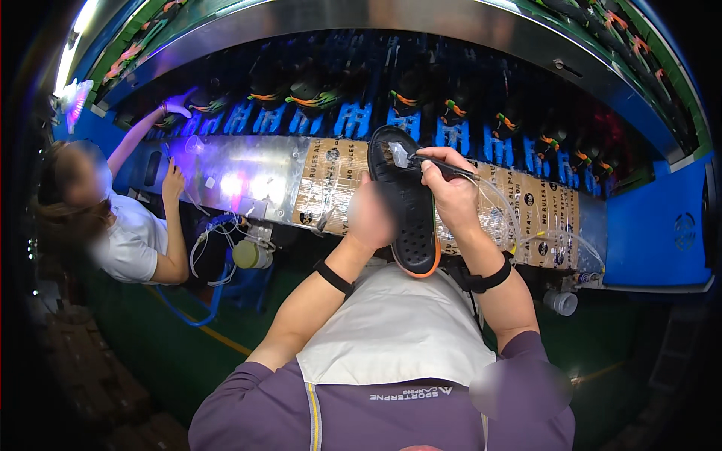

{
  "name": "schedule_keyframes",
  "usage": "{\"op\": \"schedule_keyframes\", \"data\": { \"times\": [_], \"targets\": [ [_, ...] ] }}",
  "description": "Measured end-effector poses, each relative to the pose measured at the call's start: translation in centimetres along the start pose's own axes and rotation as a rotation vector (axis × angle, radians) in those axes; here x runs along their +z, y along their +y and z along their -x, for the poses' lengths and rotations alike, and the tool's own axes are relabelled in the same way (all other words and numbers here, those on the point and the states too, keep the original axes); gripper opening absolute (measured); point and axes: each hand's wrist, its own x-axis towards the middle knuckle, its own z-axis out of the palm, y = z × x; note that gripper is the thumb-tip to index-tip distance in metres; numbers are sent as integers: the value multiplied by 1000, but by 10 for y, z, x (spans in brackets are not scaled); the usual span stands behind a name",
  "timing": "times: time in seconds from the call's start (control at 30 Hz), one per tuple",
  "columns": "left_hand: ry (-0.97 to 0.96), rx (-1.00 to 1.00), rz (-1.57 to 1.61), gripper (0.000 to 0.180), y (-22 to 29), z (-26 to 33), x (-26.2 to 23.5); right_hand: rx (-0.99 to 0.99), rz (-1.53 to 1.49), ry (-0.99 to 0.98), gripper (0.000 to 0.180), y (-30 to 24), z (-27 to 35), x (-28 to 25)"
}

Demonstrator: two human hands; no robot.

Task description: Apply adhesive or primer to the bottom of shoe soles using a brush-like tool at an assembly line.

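Observation:
A black shoe sole with an orange edge at its near end is held up in front of me, its hollowed inner side showing. My left hand is closed on its left side; part of that hand is blurred. In my right hand is a brush with a dark handle, gripped between thumb and fingers. Its pale, whitish tip touches the sole's inner face near the far end. A thin clear tube runs from the handle toward the right.
A bench covered with printed brown paper lies beyond my hands. Behind it, blue racks carry dark shoe parts with orange and green laces under a metal hood. At left, a co-worker in a white shirt reaches toward the racks.

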Motion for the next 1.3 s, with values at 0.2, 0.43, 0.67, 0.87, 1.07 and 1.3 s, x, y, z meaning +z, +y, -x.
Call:
{"op": "schedule_keyframes", "data": {
  "times": [0.2, 0.43, 0.67, 0.87, 1.07, 1.3],
  "targets": [
    [5, 7, 0, 83, 1, 3, 7, -44, 54, 58, 17, 0, -2, 9],
    [27, 113, -103, 77, -1, 0, 13, -160, 258, 68, 19, -7, 5, 18],
    [-22, 161, -172, 81, 26, -12, -3, -101, 603, -406, 24, -51, 35, -21],
    [-115, 214, -176, 80, 30, -6, 14, -115, 379, -260, 24, -73, 20, -23],
    [-38, 221, -233, 77, 9, 3, 27, -464, 357, -192, 25, -54, 1, 4],
    [-21, 119, -89, 78, 21, 4, 18, -289, 232, -211, 29, -51, -2, -5]
  ]
}}
